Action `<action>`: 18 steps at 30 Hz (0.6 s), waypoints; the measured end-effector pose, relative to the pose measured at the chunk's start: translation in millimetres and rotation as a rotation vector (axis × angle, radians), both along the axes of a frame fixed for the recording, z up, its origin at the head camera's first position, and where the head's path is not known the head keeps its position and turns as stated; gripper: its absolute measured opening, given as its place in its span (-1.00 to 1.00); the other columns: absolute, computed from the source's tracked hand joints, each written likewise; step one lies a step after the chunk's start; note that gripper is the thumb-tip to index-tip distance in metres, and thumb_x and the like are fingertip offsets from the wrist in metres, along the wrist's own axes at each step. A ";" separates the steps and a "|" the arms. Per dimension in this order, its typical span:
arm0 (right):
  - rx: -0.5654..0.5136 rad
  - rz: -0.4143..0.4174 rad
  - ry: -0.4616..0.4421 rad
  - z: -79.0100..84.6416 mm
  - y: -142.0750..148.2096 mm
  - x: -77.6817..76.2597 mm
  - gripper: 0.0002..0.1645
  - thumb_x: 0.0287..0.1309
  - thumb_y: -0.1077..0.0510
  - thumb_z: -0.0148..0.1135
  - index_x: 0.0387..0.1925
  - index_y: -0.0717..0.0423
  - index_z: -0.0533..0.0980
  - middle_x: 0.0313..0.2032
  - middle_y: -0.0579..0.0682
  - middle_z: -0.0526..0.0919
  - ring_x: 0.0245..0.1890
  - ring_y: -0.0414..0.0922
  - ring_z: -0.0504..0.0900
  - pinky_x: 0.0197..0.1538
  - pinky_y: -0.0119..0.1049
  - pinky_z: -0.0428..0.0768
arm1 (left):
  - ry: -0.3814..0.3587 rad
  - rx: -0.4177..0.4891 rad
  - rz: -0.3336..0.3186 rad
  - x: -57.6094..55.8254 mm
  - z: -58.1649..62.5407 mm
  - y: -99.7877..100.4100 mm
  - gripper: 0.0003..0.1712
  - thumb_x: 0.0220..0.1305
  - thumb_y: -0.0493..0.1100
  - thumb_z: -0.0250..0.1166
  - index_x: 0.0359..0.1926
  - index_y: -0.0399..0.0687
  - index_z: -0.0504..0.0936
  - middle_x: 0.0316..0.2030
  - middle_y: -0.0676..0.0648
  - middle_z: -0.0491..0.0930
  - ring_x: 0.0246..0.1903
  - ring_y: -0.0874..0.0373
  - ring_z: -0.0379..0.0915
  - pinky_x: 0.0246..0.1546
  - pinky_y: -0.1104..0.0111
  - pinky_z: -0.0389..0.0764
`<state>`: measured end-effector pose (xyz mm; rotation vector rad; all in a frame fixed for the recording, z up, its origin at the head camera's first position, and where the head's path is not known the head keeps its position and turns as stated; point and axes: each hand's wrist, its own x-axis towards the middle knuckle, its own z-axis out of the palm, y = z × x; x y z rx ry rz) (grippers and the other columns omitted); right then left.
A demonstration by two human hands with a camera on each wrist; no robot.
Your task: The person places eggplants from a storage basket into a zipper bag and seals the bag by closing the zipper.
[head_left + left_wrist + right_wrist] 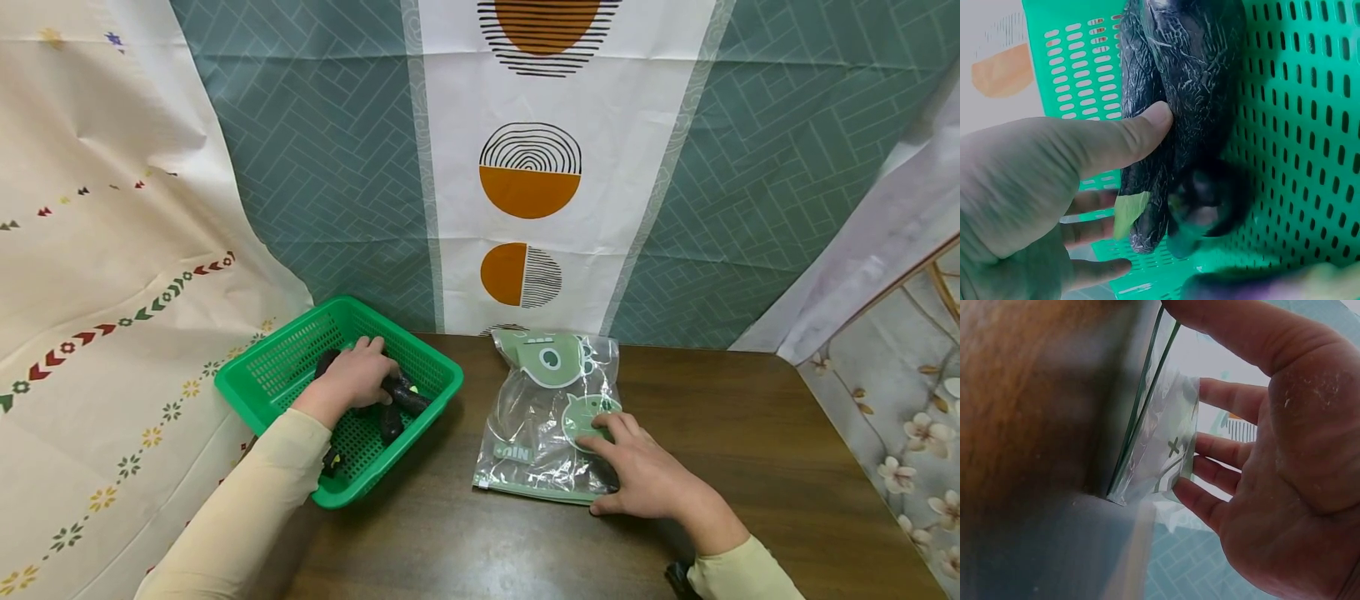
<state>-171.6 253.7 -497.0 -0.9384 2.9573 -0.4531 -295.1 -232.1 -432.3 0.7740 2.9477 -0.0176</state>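
In the head view, my left hand (pixel 358 372) reaches down into a green plastic basket (pixel 442 379) among several dark eggplants (pixel 408 398). The left wrist view shows its thumb lying across a wrinkled eggplant (pixel 1138 94) with a pale green tip, while the other fingers pass behind it. A glossy rounded eggplant (pixel 1210 203) lies just below. My right hand (pixel 641 471) rests on a clear zip bag (pixel 517 417) printed with green cartoon animals. Its fingers (pixel 1229 400) are spread and loosely bent over the plastic, the thumb near the green zip edge.
The bag lies flat on a brown wooden table (pixel 750 417), its zip edge toward me. A patterned cloth (pixel 337 167) hangs behind the table. Cream cloth (pixel 150 350) borders the basket on the left, and a floral cloth (pixel 900 433) borders the table's right edge.
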 end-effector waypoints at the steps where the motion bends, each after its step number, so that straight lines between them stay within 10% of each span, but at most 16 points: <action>1: 0.001 0.000 0.000 -0.1 0.2 0.1 0.12 -0.08 -0.25 0.83 0.50 -0.01 0.57 0.45 0.21 0.39 0.48 0.24 0.32 0.34 0.33 0.56 | 0.002 -0.001 0.000 -0.2 -0.2 0.1 -0.64 0.30 -0.04 0.68 0.06 -0.01 0.85 -0.01 -0.23 0.49 -0.05 -0.15 0.31 0.02 -0.20 0.62; 18: 0.001 0.000 0.013 -2.0 1.3 -0.9 0.13 -0.11 -0.25 0.84 0.49 0.00 0.58 0.44 0.20 0.39 0.47 0.23 0.34 0.36 0.34 0.54 | 0.004 0.037 -0.019 0.1 1.5 -5.7 -0.68 0.28 -0.06 0.69 -0.02 -0.03 0.86 -0.03 -0.19 0.57 0.01 -0.17 0.48 -0.08 -0.05 0.72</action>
